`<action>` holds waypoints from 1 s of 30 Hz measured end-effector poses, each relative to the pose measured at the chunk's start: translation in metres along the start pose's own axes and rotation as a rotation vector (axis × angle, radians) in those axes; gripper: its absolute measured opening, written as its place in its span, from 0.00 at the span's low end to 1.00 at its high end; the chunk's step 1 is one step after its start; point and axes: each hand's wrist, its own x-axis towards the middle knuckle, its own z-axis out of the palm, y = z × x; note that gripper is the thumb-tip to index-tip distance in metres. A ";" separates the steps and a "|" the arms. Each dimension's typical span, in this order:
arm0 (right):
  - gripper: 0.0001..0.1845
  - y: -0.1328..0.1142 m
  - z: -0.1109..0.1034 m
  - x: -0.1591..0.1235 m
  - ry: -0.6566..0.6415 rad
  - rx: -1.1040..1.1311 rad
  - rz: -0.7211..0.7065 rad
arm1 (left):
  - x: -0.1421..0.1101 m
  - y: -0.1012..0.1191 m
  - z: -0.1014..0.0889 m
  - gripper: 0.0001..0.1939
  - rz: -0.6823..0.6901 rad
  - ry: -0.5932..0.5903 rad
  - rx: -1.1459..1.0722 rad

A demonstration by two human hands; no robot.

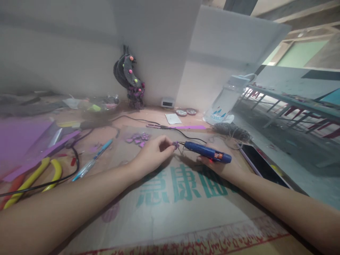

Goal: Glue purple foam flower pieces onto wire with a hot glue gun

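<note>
My left hand (156,151) pinches a small purple flower-shaped piece (175,145) between thumb and fingertips. Closed around a blue glue gun (204,151), my right hand (216,166) keeps its nozzle pointing left, close to the flower piece; whether they touch I cannot tell. A thin strand hangs below the piece. Beyond my left hand lie several purple flower- and heart-shaped pieces (138,139). Both hands are above a translucent sheet (164,223) with green printed characters. A black cable (183,134) runs across the table behind my hands.
At left are yellow-handled pliers (54,173), pens (92,159) and purple sheets (23,141). A phone (261,164), grey yarn (232,131) and a water bottle (225,99) are at right. A dark decorated hanging piece (130,76) is against the back panel, near a small display (167,103).
</note>
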 end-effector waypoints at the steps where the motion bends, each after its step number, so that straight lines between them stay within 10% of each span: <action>1: 0.12 0.000 0.000 0.000 0.004 0.008 0.009 | 0.000 0.000 0.000 0.09 0.000 0.000 -0.002; 30: 0.09 0.008 0.005 -0.001 0.001 0.028 -0.012 | 0.000 0.002 -0.001 0.09 -0.009 0.006 -0.008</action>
